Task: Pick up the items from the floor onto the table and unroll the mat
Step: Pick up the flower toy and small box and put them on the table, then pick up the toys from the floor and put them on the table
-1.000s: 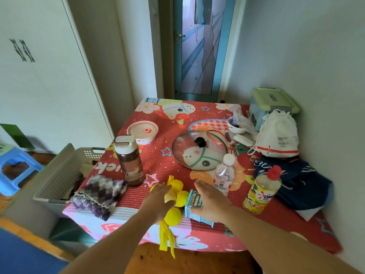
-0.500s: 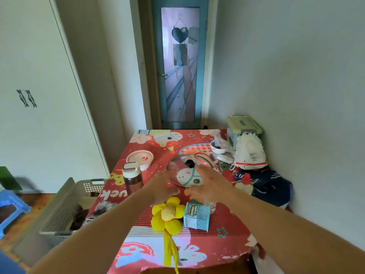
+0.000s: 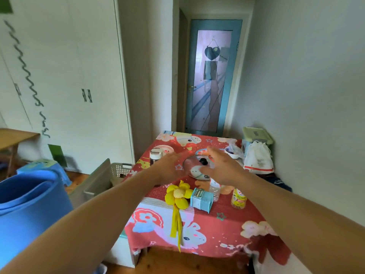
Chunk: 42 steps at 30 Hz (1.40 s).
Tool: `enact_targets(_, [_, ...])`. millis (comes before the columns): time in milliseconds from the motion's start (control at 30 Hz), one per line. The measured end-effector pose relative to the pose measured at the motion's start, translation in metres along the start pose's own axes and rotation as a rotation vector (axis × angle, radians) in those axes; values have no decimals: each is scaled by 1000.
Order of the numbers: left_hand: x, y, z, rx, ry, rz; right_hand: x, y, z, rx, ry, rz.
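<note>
Head view: both arms stretched out over counter (image 3: 233,218), red cartoon-print cloth on it. Left hand (image 3: 169,167) empty, fingers spread, palm down, hovering above cloth near glass pot lid (image 3: 194,165). Right hand (image 3: 223,167) empty too, fingers loosely spread, hovering over right side of lid, not gripping. Yellow plush flower (image 3: 178,194) lying near front edge, stem hanging over edge; small blue box (image 3: 201,200) just beside it on the right. Clear water bottle (image 3: 214,191) behind box, yellow-label bottle (image 3: 239,198) further right. White drawstring bag (image 3: 257,160) at far right by wall. Rolled blue mat (image 3: 29,206) at lower left, off counter, still rolled. Grey basket (image 3: 102,178) left of counter.
</note>
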<state>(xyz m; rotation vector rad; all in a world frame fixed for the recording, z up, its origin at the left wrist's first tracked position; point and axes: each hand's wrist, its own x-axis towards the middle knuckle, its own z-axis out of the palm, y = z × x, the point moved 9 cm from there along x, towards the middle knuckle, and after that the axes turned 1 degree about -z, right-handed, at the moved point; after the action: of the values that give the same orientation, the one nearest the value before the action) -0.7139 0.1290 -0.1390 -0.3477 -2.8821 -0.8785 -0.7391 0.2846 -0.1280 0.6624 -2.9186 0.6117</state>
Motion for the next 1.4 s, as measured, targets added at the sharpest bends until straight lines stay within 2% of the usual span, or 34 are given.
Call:
enact_targets(233, [-76,8,-10,-25,-48,-15,-51,-52,19,28,-30,-114])
enact_targets(367, [-125,-21,-25,-105,-5,-131,-70,-96,45,75,-68,-177])
enact_targets(533, [-204,-88,-31,62,-37,-335,-88,-150,102,61,-165,-165])
enact_targets(833, [-364,-245,-59,46,-120,-538,-139,-293,241,66,-319,-159])
enact_targets(1000, [-422,-318,-52,50,-166,-641,-154,-331,311,56,-390,-129])
enact_targets(1133, [-454,-382,4,22,-224,-687,-163,-327,391,46,-446,-144])
enact_targets(1200, [-459,-403,20,7,-202,-699,-159,-321,408,84,-433,-135])
enact_targets(1333, [-480,-459,103,-7,-228,-751,-174,-293,494,114,-454,-107])
enact_targets(1367, [-497,-495,174,-8,-284,-760,-194,-268,569,115,-495,-96])
enact_targets(1400, [-498,-510,191,-4,-275,-768,-194,-262,589,117,-482,-92])
